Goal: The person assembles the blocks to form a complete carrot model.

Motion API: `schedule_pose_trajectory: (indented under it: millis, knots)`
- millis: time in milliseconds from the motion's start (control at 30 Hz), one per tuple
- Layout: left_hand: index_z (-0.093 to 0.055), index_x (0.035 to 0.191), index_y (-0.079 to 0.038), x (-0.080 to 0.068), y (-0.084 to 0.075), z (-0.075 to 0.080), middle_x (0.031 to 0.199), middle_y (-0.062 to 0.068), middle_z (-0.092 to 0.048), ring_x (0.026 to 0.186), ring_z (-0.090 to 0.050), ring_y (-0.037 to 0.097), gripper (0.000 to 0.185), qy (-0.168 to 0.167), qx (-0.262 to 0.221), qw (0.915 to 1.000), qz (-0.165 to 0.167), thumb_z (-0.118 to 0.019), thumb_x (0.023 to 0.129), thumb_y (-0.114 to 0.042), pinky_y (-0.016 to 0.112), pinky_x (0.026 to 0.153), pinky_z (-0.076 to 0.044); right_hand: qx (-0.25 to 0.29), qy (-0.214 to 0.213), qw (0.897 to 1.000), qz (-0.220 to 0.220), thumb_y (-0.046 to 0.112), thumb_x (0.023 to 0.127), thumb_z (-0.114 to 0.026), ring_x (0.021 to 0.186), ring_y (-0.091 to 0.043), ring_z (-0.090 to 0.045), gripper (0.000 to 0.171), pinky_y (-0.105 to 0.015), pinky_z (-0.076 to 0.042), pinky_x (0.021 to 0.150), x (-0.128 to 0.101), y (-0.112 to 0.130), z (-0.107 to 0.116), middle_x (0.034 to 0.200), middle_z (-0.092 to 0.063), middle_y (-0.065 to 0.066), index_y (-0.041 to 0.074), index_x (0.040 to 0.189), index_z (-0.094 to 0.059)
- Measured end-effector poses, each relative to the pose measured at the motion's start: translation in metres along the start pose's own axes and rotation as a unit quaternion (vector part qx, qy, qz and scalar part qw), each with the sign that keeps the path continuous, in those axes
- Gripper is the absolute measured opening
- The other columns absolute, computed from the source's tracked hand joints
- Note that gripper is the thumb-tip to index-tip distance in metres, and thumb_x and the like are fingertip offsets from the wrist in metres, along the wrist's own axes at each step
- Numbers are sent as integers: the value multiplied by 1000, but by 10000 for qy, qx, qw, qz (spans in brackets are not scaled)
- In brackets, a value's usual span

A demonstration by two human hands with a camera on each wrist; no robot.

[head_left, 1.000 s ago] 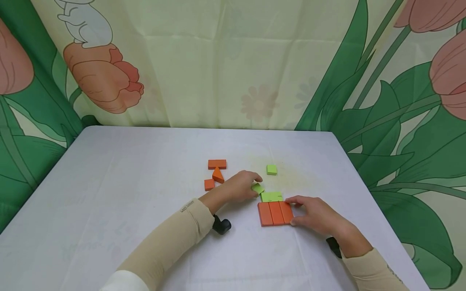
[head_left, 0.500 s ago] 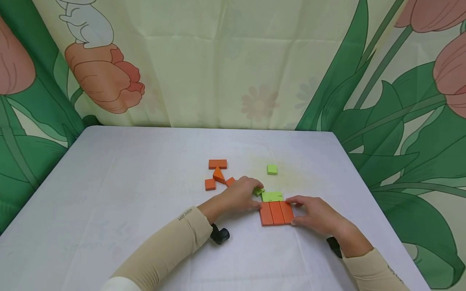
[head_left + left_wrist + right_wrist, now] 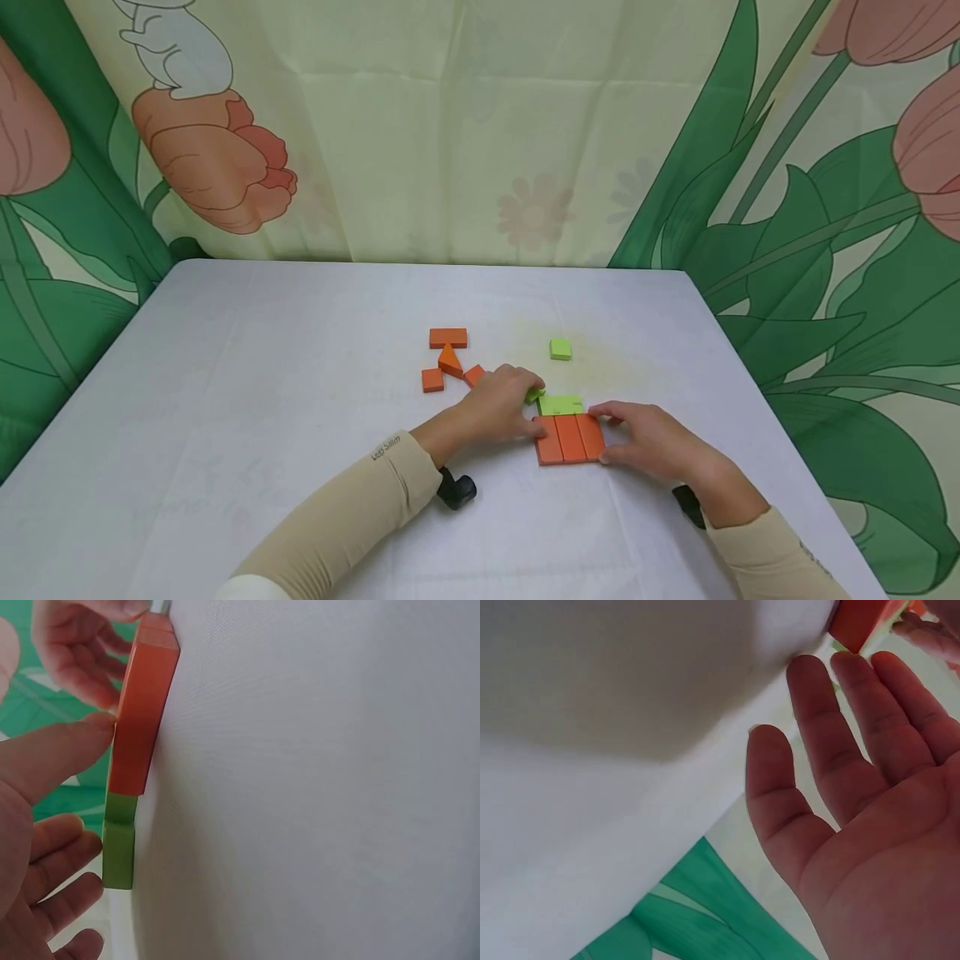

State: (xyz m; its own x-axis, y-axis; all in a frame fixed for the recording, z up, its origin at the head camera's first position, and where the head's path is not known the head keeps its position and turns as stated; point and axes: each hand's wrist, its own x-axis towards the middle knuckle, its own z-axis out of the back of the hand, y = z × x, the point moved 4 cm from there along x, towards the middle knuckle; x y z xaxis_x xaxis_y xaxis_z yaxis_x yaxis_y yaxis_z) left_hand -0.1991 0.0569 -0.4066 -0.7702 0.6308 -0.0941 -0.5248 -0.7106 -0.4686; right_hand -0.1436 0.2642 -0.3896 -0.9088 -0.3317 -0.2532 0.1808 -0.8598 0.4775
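Three orange rectangular blocks (image 3: 572, 442) lie side by side on the white-covered table. A flat green block (image 3: 561, 405) touches their far edge. At its left end is a smaller green block (image 3: 533, 396), partly hidden by the fingertips of my left hand (image 3: 493, 406). That hand's thumb touches the left orange block; in the left wrist view, its fingers reach out loosely beside the green block (image 3: 118, 855). My right hand (image 3: 652, 440) touches the right end of the orange row with thumb and index finger, its other fingers extended in the right wrist view.
Farther back sits a loose green block (image 3: 560, 349). Left of it are an orange bar (image 3: 447, 338), an orange triangle (image 3: 450, 362), an orange square (image 3: 432, 380) and another orange piece (image 3: 474, 375) partly behind my left hand. A printed curtain (image 3: 450, 167) hangs behind the table.
My left hand has come slightly nearer and right, its thumb now on the left orange block. The small green block has shifted toward the larger one. My right hand has stayed put.
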Motion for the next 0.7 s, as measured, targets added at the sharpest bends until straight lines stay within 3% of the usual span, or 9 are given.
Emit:
schedule_pose_trajectory:
  millis: [267, 467, 700]
  knots:
    - [-60, 136, -12, -1, 1, 0, 132, 0, -60, 122, -50, 19, 64, -12, -7, 10000, 43, -79, 84, -46, 35, 103, -41, -177, 15, 9993, -338, 28, 86, -79, 113, -37, -56, 63, -52, -50, 91, 14, 3, 17, 123, -62, -17, 7, 140, -56]
    - [-60, 136, -13, -1, 3, 1, 133, 1, -59, 124, -49, 20, 64, -7, -35, 10000, 69, -79, 85, -46, 36, 105, -40, -234, -225, 9994, -78, 24, 93, -72, 117, -39, -56, 55, -52, -49, 94, 50, 1, 31, 131, -60, -20, 2, 140, -54]
    - [-60, 136, -13, 0, 3, -1, 133, 1, -60, 123, -49, 20, 64, 5, -28, 10000, -5, -79, 85, -47, 35, 103, -41, -56, -145, 9993, -330, 24, 95, -68, 120, -38, -54, 54, -53, -45, 99, 89, -9, 32, 136, -57, -19, 2, 142, -52]
